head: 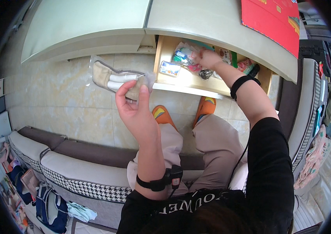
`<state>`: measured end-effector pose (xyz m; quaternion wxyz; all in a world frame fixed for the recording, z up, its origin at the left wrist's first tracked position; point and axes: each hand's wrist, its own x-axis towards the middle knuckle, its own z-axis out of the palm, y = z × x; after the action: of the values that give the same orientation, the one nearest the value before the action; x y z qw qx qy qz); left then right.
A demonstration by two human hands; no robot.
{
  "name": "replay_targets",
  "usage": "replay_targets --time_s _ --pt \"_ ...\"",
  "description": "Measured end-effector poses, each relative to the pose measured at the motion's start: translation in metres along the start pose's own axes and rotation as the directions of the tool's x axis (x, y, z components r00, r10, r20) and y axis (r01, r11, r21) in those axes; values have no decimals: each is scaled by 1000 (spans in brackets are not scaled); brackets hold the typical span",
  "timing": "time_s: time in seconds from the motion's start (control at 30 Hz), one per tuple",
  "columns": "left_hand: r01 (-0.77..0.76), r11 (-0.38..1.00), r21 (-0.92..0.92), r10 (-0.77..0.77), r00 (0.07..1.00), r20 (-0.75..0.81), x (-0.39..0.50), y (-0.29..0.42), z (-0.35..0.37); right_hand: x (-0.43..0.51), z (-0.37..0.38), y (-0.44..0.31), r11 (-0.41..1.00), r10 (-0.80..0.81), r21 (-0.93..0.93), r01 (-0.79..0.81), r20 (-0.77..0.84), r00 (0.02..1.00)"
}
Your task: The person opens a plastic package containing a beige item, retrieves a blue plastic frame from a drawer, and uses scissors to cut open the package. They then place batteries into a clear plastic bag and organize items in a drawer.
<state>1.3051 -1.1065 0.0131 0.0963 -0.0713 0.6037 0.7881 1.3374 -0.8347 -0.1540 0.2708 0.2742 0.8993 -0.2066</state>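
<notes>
My left hand (134,101) pinches a clear plastic bag (150,80) between thumb and fingers, above the tiled floor and just left of the drawer. Inside the bag lie a beige fabric item (101,73) with a dark edge and two white tube-like pieces (123,77). My right hand (208,58) reaches into the open wooden drawer (187,84). Its fingers are at a clear plastic packet (185,54) with green and white contents; whether they grip it is unclear. A coiled dark cable (205,74), a flat blue-and-white box (169,68) and a pink item (194,68) lie nearby.
The low cabinet's pale top (188,17) overhangs the drawer, with a red printed folder (273,23) on it. Sofas (86,169) stand behind me and to the right (300,111). Orange slippers (164,117) are on my feet below the drawer front.
</notes>
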Motion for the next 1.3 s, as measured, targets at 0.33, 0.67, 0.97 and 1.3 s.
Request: replay_targets --time_s 0.33,0.67,0.97,1.3 --pt "-1 1000 3 1 1000 9 0 -2 1 43 23 67 767 178 617 -176 59 982" --pt "1 1000 12 -1 1000 27 -2 -2 7 41 19 49 958 156 267 -103 -185 970" --pt "-2 998 67 -1 998 55 -4 -2 7 -19 -15 23 823 -3 568 2 1 1000" --pt "13 998 65 -18 997 77 -2 -2 9 -95 -34 -2 956 -232 100 276 -314 921"
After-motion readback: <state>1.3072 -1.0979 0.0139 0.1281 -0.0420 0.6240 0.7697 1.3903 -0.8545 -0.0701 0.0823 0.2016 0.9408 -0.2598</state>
